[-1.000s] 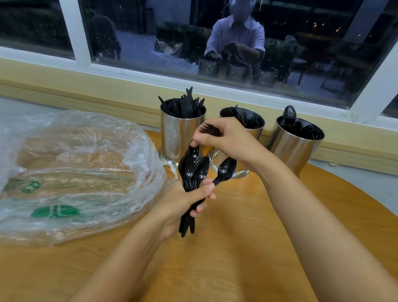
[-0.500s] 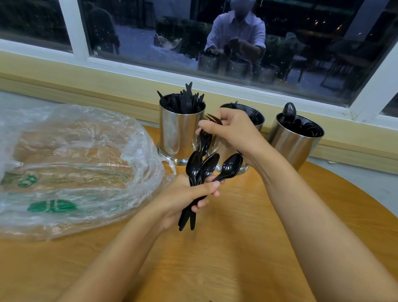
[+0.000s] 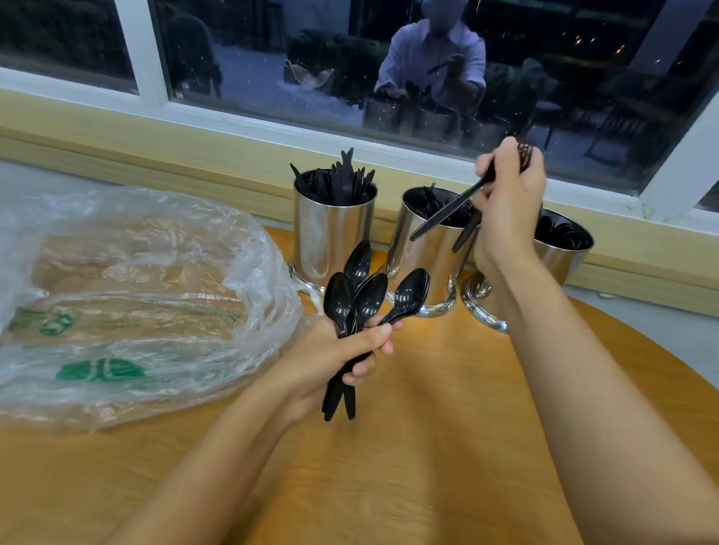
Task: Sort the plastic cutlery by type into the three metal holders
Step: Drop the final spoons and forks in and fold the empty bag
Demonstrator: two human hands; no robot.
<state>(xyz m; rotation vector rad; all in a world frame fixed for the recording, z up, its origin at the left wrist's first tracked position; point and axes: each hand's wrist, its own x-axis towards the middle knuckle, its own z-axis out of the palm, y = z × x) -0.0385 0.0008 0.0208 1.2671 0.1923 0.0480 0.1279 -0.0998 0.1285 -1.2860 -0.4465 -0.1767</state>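
Three shiny metal holders stand in a row at the table's far edge. The left holder (image 3: 331, 232) is full of black knives, the middle holder (image 3: 429, 256) has forks, and the right holder (image 3: 563, 254) has spoons. My left hand (image 3: 339, 356) grips a bunch of black plastic spoons (image 3: 369, 292) by the handles, bowls up, in front of the holders. My right hand (image 3: 510, 193) is raised above the middle and right holders and holds two black forks (image 3: 451, 212), tines up by my fingers, handles slanting down over the middle holder.
A crumpled clear plastic bag (image 3: 125, 307) with green print lies on the round wooden table (image 3: 445, 427) at the left. A pale sill and a dark window with a person's reflection run behind the holders.
My right hand has pulled the forks out of the bunch and lifted them up and to the right, above the holders. My left hand keeps the spoons in about the same place.
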